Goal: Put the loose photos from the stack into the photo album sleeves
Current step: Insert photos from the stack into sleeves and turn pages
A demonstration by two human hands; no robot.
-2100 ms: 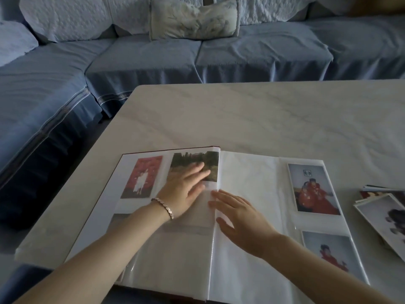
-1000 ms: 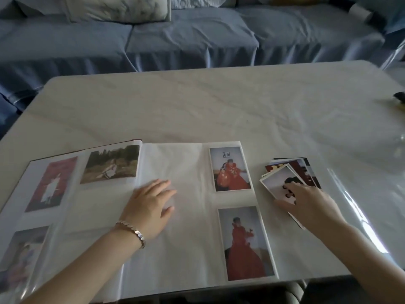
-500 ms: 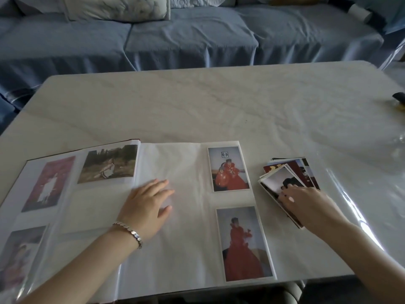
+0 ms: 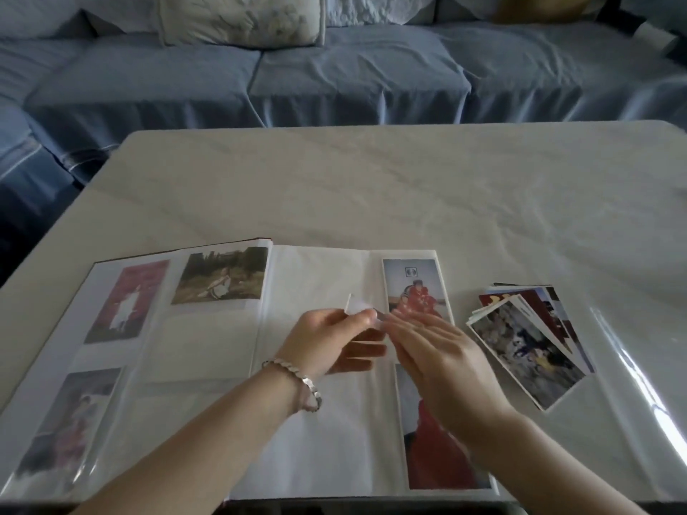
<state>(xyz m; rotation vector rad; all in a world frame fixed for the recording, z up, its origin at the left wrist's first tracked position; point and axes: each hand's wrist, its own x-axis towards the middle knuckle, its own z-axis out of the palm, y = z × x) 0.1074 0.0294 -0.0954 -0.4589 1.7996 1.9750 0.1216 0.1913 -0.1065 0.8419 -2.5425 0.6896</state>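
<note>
The photo album [image 4: 316, 421] lies open at the table's near edge. Its left page holds three photos, and its right page holds two in the right column, with blank white sleeves beside them. The fanned stack of loose photos [image 4: 528, 347] sits just right of the album. Above the right page, both hands meet on one loose photo [image 4: 353, 307], which shows its white back. My left hand [image 4: 323, 340], with a bracelet at the wrist, pinches it. My right hand [image 4: 442, 362] holds its other side with its fingers stretched along it; the thumb is hidden.
The pale marble table [image 4: 371, 187] stretches away behind the album. A clear, glossy plastic cover [image 4: 632, 366] catches light at the right. A blue-covered sofa [image 4: 334, 79] with a patterned cushion [image 4: 241, 16] runs along the far and left sides.
My right hand lifted the top photo off the stack and brought it left over the right page. My left hand rose off the page and took hold of it.
</note>
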